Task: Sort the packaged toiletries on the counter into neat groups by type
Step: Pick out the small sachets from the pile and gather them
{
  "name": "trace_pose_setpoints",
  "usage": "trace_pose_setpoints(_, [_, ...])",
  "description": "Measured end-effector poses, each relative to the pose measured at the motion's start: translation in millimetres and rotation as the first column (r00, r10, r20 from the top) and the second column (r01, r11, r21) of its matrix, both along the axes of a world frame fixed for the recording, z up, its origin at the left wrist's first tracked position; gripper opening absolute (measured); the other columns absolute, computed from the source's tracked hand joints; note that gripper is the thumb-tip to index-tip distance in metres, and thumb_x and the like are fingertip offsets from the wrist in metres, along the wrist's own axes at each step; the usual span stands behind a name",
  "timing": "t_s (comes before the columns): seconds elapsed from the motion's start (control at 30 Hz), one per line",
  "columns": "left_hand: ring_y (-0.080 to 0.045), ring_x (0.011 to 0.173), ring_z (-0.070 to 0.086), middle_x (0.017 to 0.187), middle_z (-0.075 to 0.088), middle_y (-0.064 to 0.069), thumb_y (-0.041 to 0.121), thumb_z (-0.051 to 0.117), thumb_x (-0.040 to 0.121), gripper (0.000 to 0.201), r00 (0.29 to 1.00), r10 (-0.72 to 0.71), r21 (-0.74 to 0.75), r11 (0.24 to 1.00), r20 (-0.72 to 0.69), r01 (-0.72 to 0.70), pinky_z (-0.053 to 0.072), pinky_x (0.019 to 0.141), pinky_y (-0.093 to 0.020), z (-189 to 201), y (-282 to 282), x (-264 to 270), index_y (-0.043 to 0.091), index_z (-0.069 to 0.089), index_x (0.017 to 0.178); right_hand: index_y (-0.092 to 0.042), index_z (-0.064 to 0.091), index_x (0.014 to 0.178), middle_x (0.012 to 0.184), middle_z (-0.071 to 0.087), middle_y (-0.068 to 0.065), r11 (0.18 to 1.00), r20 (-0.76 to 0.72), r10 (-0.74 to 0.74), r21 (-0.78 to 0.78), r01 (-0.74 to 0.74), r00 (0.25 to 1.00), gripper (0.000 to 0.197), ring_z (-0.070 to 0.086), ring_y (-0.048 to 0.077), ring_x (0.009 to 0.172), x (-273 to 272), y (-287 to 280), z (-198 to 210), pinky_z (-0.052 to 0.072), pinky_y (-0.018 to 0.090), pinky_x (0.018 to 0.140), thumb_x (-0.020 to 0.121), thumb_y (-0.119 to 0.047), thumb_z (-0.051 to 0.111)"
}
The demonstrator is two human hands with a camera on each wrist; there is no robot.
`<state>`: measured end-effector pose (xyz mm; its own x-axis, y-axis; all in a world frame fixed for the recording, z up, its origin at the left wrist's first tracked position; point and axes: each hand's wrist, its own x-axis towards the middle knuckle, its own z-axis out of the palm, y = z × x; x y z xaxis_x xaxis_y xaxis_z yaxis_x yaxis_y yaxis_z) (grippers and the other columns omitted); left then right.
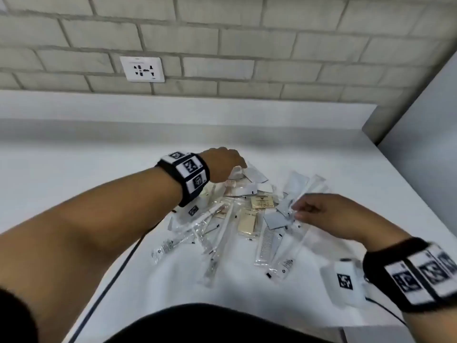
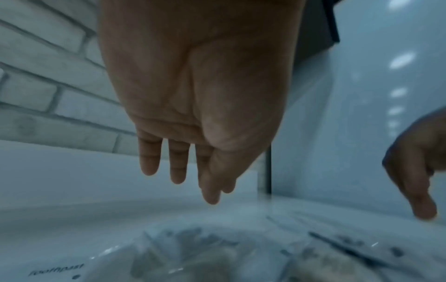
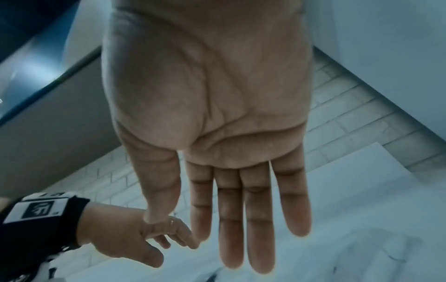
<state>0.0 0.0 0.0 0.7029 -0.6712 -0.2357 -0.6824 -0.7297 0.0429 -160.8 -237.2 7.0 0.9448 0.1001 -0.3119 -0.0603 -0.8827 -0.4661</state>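
- Toiletries lie heaped mid-counter, unsorted.
- Left hand, grip released, hovers at pile's 11 o'clock; right hand, fingers straight, at 3 o'clock.
- Risk: slippery overlapping sachets could slide, dragging neighbours along.

Both hands outstretched — fingers straight, palms down.

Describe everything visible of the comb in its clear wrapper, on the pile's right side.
The comb is pale, whitish and translucent-looking, with a row of fine teeth, sealed in a clear plastic sleeve. It lies flat on the white counter at the near right edge of the pile, running lengthwise toward the camera. A grey sachet overlaps its far end; another long clear packet lies against its right side. Neither hand touches it.
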Motion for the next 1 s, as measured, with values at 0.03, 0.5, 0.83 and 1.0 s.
trace_pose_setpoints(0.03, [-0.025, 0.136, 0.036, 0.152, 0.033, 0.002, 0.023, 0.041, 0.096, 0.047, 1.000, 0.007, 0.065, 0.998, -0.022, -0.005, 0.032, 0.111, -0.041, -1, -5, 9, 0.029, 0.039, 0.143, -0.038, 0.063, 0.100, 0.100, 0.065, -0.017, 1.000, 0.016, -0.024, 0.008, 0.024, 1.000, 0.016, 0.061, 0.004, 0.095, 12, 2, -2, 0.048, 0.028, 0.088, 0.087, -0.045, 0.062])
trace_pose_setpoints(0.5, [-0.023, 0.103, 0.054, 0.110, 0.053, 0.000, 0.049, 0.077, 0.069, 0.050, 0.998, 0.054, 0.145, 0.988, -0.014, -0.051, 0.043, 0.079, -0.032, -33, -25, 70, 0.024, 0.061, 0.109, -0.016, 0.050, 0.132, 0.130, 0.056, 0.005, 0.948, -0.011, -0.004, -0.318, 0.001, 1.000, 0.054, 0.054, 0.023, 0.116, 165, 59, -29, 0.044, 0.033, 0.093, 0.089, -0.046, 0.059])
trace_pose_setpoints(0.83, [-0.024, 0.083, 0.053, 0.093, 0.057, -0.006, 0.036, 0.048, 0.097, 0.027, 0.832, 0.515, -0.408, 0.728, -0.208, -0.552, 0.037, 0.069, -0.031, 1, 64, 60, 0.009, 0.043, 0.098, 0.000, 0.046, 0.134, 0.131, 0.055, 0.016, 0.921, -0.118, 0.029, -0.384, -0.073, 0.993, 0.051, 0.056, 0.031, 0.116, 202, 74, -53, 0.047, 0.030, 0.084, 0.090, -0.020, 0.064])
trace_pose_setpoints(1.0, [-0.034, 0.084, 0.071, 0.105, 0.065, -0.018, 0.026, 0.048, 0.098, 0.023, 0.673, 0.474, -0.495, 0.457, -0.568, -0.739, 0.057, 0.078, -0.050, -7, 87, 44, 0.011, 0.036, 0.110, -0.006, 0.048, 0.135, 0.135, 0.054, 0.014, 0.903, -0.038, 0.181, -0.389, -0.181, 0.983, 0.052, 0.053, 0.030, 0.119, 196, 51, -25, 0.043, 0.033, 0.097, 0.089, -0.021, 0.065])
